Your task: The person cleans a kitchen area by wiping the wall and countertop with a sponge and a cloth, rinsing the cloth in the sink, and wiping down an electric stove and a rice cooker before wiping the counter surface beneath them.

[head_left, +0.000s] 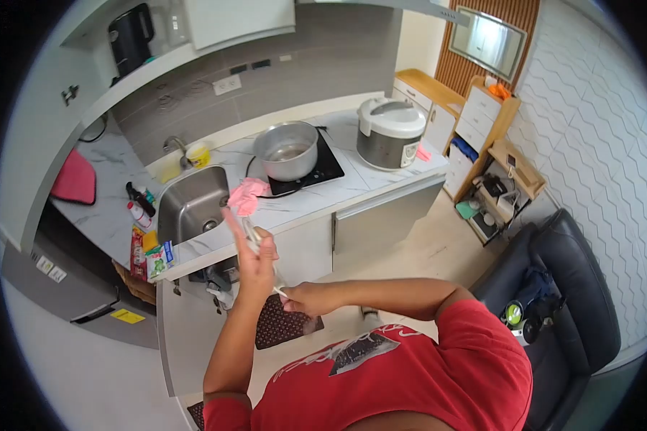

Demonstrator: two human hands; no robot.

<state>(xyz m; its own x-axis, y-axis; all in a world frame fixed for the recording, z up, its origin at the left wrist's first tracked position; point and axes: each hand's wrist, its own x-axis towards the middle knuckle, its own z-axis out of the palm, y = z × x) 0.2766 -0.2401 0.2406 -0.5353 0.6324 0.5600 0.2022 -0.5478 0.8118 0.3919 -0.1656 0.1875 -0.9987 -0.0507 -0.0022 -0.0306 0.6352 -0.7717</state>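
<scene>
A slender pale item (pixel 278 279), too blurred to name, runs between the person's hands. The right hand (pixel 303 298) is clamped on its lower end; the left hand (pixel 254 260) has fingers extended alongside, its grip unclear. It looks light and fairly stiff, probably best pinched near that lower end. Just beyond the left fingertips, a pink cloth (pixel 247 196) lies on the bench (pixel 298 210), beside the sink (pixel 187 208).

The sole view looks forward and steeply down from the wearer's head, above the red shirt (pixel 381 373). It faces the sink (pixel 193 205), a short way beyond.
</scene>
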